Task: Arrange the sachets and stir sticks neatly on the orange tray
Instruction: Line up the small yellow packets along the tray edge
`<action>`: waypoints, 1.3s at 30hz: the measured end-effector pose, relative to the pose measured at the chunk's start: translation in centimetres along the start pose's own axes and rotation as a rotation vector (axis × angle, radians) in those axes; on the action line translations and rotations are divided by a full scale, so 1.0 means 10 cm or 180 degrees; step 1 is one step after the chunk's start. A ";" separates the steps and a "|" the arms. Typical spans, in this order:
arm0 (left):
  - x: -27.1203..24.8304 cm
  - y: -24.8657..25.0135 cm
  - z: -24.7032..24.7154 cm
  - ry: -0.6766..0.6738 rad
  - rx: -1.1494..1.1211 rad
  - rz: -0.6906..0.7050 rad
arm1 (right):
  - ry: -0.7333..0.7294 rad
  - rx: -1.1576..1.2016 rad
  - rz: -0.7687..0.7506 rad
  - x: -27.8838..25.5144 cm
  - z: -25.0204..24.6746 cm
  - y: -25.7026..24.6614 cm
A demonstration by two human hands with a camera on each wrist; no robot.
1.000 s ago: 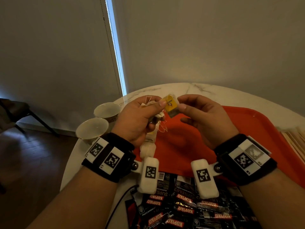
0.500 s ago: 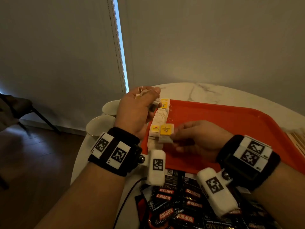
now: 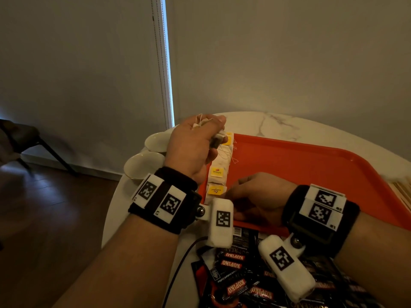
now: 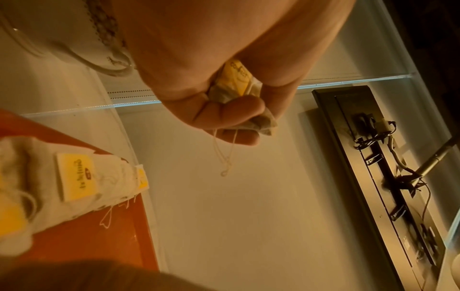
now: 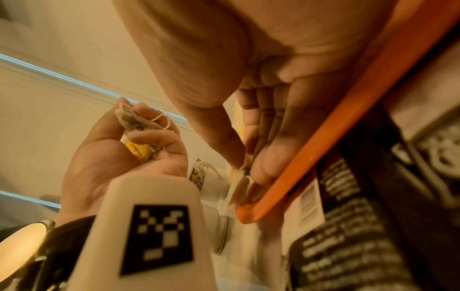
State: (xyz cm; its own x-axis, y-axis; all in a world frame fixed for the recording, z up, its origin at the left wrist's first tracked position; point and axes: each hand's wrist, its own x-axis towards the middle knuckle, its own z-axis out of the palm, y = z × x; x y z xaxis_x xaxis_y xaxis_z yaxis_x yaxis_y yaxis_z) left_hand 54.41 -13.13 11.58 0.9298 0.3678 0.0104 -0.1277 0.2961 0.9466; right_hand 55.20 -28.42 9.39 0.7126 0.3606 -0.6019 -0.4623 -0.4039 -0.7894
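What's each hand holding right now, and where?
Left hand grips bunched tea bags around their middles. Right hand pinches a tea bag's edge on the orange tray.

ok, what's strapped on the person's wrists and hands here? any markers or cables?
Both forearms are bare, no sleeves. Each wrist wears a wide black band: the left band carries two white square fiducial tags, and the right band does too. A rounded white camera pod with one tag hangs off each band on a metal pivot, left and right. A thin black cable trails under the left pod.

White marble table carries orange tray, two white cups at left edge, black Kopiko sachets piled near, wooden stir sticks right.
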 end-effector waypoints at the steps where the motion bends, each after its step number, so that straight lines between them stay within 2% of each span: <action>1: 0.00 0.00 0.00 0.0003 0.0016 -0.0022 | 0.0036 -0.0008 -0.0023 -0.01 -0.01 0.00; 4: -0.02 0.00 0.01 -0.0020 0.0023 -0.0123 | 0.0069 -0.0018 -0.0113 -0.03 -0.02 0.01; 8: -0.05 0.01 0.05 -0.0023 -0.0056 -0.0486 | 0.0026 -0.0027 -0.0263 -0.04 -0.05 0.01; 12: -0.07 0.00 0.06 -0.0249 -0.0048 -0.0743 | 0.0356 0.0157 -0.0835 -0.05 -0.22 -0.06; 14: -0.08 0.00 0.07 -0.0334 0.0043 -0.0769 | 0.0354 0.0419 -0.1216 -0.04 -0.31 -0.13; 17: -0.13 -0.02 0.12 -0.0467 0.0171 -0.0746 | 0.0202 0.0724 -0.1537 -0.01 -0.41 -0.18; 20: -0.14 -0.04 0.15 -0.0621 0.0379 -0.0718 | 0.0101 0.0404 -0.1753 0.02 -0.42 -0.17; 23: -0.14 -0.05 0.16 -0.0719 0.0492 -0.0712 | 0.0188 0.0162 -0.1920 0.05 -0.44 -0.13; 27: -0.12 -0.08 0.17 -0.0601 0.0515 -0.0687 | -0.0041 0.0099 -0.2078 0.04 -0.47 -0.08; 29: -0.11 -0.09 0.17 -0.0586 0.0495 -0.0710 | 0.0091 0.0066 -0.2129 0.06 -0.48 -0.08; 32: -0.10 -0.09 0.18 -0.0550 0.0452 -0.0755 | 0.0305 0.0381 -0.1942 0.11 -0.51 -0.07; 35: -0.10 -0.09 0.17 -0.0447 0.0440 -0.0744 | 0.0318 0.0824 -0.1802 0.15 -0.56 -0.04; 39: -0.07 -0.09 0.14 -0.0340 0.0457 -0.0742 | 0.0558 0.1349 -0.2325 0.15 -0.57 -0.08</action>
State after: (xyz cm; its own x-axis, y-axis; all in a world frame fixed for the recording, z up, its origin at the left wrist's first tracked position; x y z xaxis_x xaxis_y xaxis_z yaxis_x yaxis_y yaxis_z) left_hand 54.34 -14.92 11.18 0.9604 0.2073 -0.1861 0.1368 0.2310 0.9633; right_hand 59.65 -32.40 9.79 0.9631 0.2588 0.0741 0.0105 0.2390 -0.9710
